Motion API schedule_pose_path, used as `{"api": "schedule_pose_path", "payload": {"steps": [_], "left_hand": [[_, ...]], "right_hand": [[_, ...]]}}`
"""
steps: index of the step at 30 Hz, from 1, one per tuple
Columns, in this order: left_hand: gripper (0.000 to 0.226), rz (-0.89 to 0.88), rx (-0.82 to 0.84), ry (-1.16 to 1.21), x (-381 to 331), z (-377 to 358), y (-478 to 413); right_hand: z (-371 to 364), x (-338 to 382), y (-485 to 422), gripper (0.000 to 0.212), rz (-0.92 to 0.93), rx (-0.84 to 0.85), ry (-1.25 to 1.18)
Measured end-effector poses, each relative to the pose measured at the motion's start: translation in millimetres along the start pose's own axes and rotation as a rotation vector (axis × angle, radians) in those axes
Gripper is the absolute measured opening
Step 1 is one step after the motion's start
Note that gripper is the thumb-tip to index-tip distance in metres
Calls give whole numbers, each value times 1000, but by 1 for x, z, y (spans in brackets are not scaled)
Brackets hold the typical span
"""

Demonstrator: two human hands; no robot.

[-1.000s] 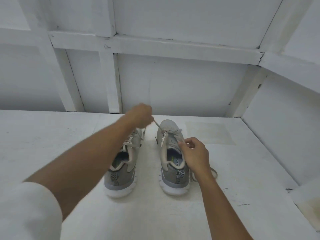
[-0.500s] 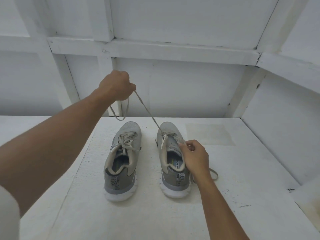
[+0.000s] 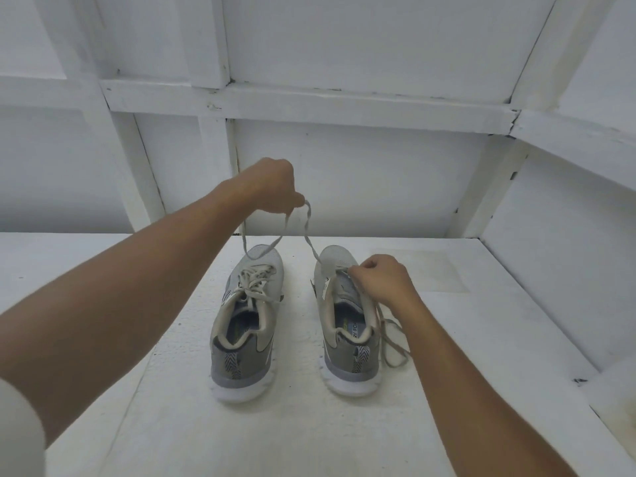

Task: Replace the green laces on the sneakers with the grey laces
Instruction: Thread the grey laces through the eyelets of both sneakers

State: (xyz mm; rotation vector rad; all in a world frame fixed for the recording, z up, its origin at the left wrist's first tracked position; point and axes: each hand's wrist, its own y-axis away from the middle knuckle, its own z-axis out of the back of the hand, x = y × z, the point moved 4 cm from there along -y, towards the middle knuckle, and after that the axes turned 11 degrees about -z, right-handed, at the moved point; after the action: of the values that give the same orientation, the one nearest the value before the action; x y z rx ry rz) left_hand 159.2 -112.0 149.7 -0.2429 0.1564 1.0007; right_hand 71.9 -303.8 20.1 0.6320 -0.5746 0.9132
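Two grey sneakers stand side by side on the white table, toes pointing away. The left sneaker (image 3: 246,315) is fully laced with a pale lace. My left hand (image 3: 272,189) is raised above and behind the shoes and grips a grey lace (image 3: 308,232), which runs down into the front eyelets of the right sneaker (image 3: 344,321); a loose loop hangs from the fist. My right hand (image 3: 378,280) pinches the lace at the right sneaker's eyelets. The lace's other end (image 3: 392,342) lies coiled on the table beside that shoe.
The white table (image 3: 309,435) is bounded by white panelled walls at the back (image 3: 344,187) and on the right (image 3: 568,253). A low ledge (image 3: 616,394) juts in at the lower right.
My left hand rose up and to the left, drawing the grey lace out, then came back toward the centre and lower. My right hand shifted forward onto the front eyelets.
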Motion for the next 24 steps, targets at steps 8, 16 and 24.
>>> {"api": "schedule_pose_path", "payload": {"steps": [8, 16, 24], "left_hand": [[33, 91, 385, 28, -11, -31, 2], [33, 67, 307, 349, -34, -47, -7], [19, -26, 170, 374, -55, -109, -13]], "right_hand": [[-6, 17, -24, 23, -76, 159, 295], [-5, -5, -30, 1, -259, 250, -143], [-7, -20, -31, 11, -363, 316, -392]]}}
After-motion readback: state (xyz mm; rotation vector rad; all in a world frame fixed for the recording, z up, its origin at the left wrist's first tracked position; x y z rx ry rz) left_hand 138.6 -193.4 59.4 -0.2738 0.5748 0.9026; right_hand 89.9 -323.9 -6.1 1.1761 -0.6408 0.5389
